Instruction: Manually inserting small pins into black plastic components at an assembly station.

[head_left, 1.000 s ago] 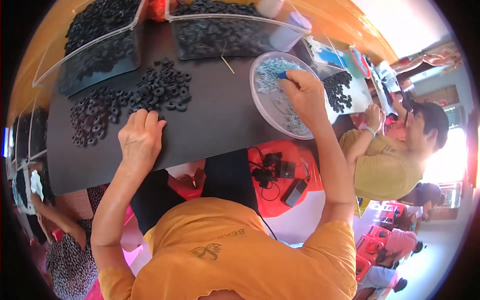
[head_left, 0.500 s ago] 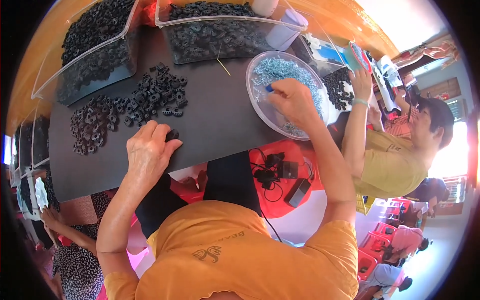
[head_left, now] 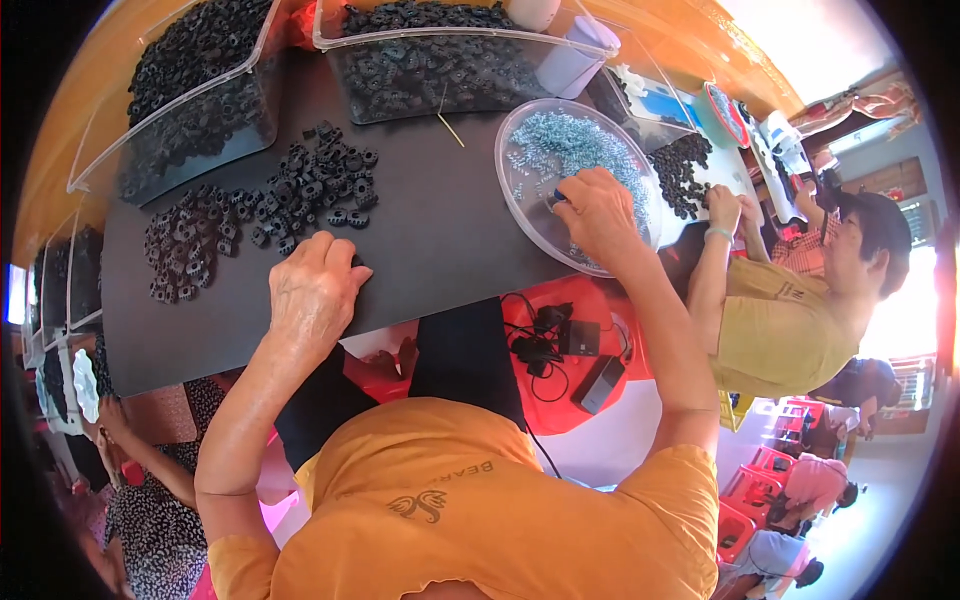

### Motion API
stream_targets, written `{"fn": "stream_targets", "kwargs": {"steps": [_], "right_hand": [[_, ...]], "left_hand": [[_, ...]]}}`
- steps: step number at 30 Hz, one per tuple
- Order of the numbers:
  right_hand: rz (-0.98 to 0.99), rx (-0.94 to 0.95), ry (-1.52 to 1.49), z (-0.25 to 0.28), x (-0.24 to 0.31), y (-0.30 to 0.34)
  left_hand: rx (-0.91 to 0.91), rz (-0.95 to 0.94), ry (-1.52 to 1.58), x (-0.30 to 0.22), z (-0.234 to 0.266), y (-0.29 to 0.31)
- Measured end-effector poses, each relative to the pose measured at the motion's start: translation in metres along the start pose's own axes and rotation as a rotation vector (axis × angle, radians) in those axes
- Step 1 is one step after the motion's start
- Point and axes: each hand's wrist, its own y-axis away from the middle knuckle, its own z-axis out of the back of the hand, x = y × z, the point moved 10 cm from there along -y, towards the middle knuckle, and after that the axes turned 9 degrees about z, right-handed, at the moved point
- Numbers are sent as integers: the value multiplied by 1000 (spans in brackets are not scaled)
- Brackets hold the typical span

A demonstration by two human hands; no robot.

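Small black plastic parts [head_left: 325, 182] are heaped on the dark desk [head_left: 430, 215], one pinched by the left hand [head_left: 312, 285]. Over the clear round tray [head_left: 541, 220], a small blue piece [head_left: 558, 195] gripped by the right hand [head_left: 602, 215] should be steadied.

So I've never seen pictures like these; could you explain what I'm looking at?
There's no machine: the left hand and right hand are a person's own, bare. Every picture comes from one wide camera worn on that person's head, looking down, so straight edges bend near the rim. On the dark table lie loose black parts; clear bins of more stand behind, and a round tub of tiny pale-blue pieces sits at the right. The right hand holds a small blue object over the tub, too hidden to identify. The left hand seems to pinch one dark piece.
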Motion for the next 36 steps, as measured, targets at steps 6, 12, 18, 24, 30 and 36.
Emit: {"fn": "stream_targets", "kwargs": {"steps": [6,12,18,24,30,36], "right_hand": [[43,-46,-121,6,9,-4],[-66,-235,-291,26,-12,3],[5,-87,-245,10,11,-4],[13,-53,-118,1,16,-11],[41,-58,-89,1,22,-16],[48,-51,-95,-4,20,-21]], "left_hand": [[-22,-84,-50,-12,3,5],[-49,-46,55,-8,14,8],[-120,14,195,0,18,11],[-22,343,562,26,17,15],[-45,362,608,33,14,20],[96,638,994,51,-13,30]]}}
